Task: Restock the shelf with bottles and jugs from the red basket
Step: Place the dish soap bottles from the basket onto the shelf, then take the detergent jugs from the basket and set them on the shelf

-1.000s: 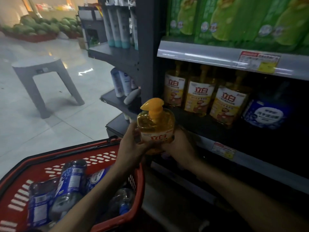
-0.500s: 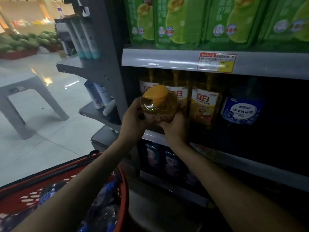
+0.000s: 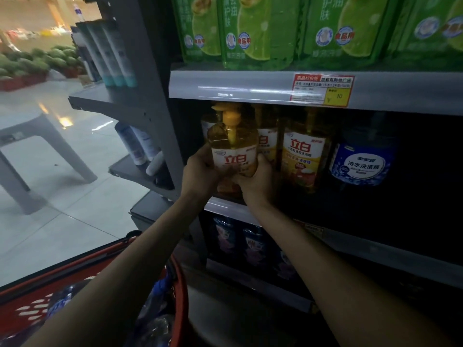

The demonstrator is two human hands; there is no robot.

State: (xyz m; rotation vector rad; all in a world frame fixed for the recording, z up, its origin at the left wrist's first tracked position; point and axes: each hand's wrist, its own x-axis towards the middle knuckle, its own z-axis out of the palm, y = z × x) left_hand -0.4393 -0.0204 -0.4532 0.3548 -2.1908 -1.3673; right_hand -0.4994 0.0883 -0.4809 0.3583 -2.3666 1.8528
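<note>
1. The yellow pump bottle [image 3: 234, 146] stands upright at frame centre, at the front of the middle shelf [image 3: 226, 207].
2. The left hand [image 3: 200, 171] and right hand [image 3: 258, 179] clasp its lower body, fingers curled round it.
3. The hands hide its base, so contact with the shelf is unclear.
4. Matching yellow bottles [image 3: 304, 156] stand just behind, with a blue jug [image 3: 363, 159] to the right. The red basket [image 3: 181, 284] is cut off at lower left.
</note>
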